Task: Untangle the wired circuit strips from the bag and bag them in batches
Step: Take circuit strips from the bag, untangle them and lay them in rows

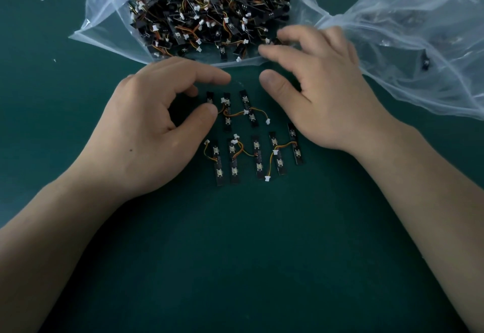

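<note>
left hand (154, 128) with thumb on a circuit strip (209, 96), grip unclear; right hand (319, 83), grip wide, at the mouth of the clear bag (104, 18).

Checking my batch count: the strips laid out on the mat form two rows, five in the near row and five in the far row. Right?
No: the far row shows three strips, not five. The near row does hold five, per the head view.

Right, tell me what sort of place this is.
Probably an electronics sorting or packing bench: a dark green mat, a clear bag stuffed with tangled wired circuit strips, and untangled strips laid in rows between the left hand and right hand.
</note>
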Motion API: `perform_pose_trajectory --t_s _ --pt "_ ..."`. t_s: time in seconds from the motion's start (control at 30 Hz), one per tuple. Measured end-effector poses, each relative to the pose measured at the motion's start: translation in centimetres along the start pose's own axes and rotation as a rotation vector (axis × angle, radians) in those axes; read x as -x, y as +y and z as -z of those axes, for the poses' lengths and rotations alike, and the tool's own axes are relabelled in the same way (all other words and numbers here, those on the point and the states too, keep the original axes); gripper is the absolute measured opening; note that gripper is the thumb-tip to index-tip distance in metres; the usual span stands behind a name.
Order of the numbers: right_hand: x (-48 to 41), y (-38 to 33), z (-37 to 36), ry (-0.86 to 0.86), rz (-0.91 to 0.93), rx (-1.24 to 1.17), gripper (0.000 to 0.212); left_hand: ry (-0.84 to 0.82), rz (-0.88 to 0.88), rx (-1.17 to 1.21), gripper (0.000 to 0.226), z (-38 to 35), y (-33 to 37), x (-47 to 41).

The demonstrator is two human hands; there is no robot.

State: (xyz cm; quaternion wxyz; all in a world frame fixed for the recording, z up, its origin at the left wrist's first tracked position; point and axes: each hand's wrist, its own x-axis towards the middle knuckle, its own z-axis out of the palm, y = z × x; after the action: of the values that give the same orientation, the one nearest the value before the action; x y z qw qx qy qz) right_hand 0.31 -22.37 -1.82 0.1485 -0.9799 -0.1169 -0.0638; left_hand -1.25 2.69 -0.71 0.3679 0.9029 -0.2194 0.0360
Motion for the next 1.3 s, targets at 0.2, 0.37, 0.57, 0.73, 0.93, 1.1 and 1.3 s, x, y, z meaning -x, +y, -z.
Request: perform_pose_trajectory --t_s 0.2,0.37,0.57,0.73,0.93,1.1,1.3 --pt "0.11 -0.03 0.27 0.066 0.024 -0.105 0.053 0.002 0.003 0.001 0.033 0.04 0.05 0.04" --pt "0.11 -0.17 0.07 -0.048 0.065 0.036 0.059 -0.008 -0.001 -0.005 0.034 0.04 0.08 -0.02" --pt "0.14 0.14 0.05 -0.018 0.063 -0.005 0.053 -0.007 -0.002 -0.01 0.034 -0.01 0.13 0.03" --pt "0.16 -0.1 0.11 -0.031 0.053 0.013 0.061 -0.009 -0.003 -0.014 0.034 0.02 0.12 -0.04" --pt "-0.11 -0.1 0.06 -0.068 0.026 0.064 0.069 -0.012 -0.012 -0.029 0.034 -0.04 0.23 -0.13" --pt "-0.09 -0.24 0.25 -0.087 0.041 0.087 0.072 -0.014 -0.021 -0.03 0.035 -0.04 0.26 -0.15" --pt "-0.07 -0.05 0.31 -0.098 0.066 0.089 0.069 -0.023 -0.032 -0.04 0.036 -0.05 0.12 -0.18"
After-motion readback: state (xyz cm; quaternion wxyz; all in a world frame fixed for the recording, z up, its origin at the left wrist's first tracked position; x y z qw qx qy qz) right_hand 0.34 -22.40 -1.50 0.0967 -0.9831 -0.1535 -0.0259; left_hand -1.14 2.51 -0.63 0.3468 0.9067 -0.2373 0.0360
